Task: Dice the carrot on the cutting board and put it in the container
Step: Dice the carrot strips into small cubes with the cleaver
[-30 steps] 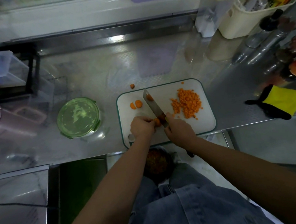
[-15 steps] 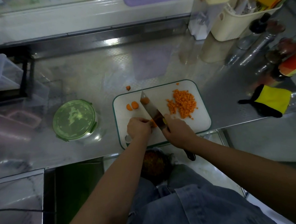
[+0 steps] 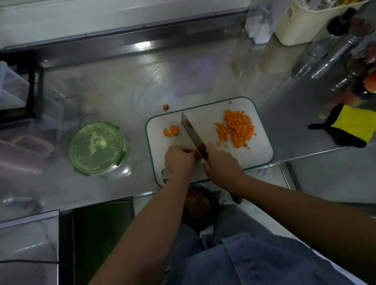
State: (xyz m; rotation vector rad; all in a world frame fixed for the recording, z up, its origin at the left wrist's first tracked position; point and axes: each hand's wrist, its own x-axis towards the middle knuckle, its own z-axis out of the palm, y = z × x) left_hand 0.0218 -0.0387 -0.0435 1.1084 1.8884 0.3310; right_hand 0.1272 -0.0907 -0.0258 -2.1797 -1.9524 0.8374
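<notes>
Carrot dice (image 3: 235, 129) sit heaped on the cutting board (image 3: 260, 153); the green-lidded container (image 3: 96, 147) stands closed to its left. Left hand (image 3: 179, 159) pinches a carrot stub (image 3: 197, 153), right hand (image 3: 221, 165) grips the knife (image 3: 191, 133). Two slices (image 3: 171, 131) and all transferring remain.

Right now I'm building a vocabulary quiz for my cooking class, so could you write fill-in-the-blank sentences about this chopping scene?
1. The right hand grips a ____ by its handle.
2. The left hand holds a carrot piece on the white cutting ____.
3. The diced carrot pile lies to the ____ of the blade.
4. The round container is topped by a ____ lid.
Missing words: knife, board, right, green.
</notes>
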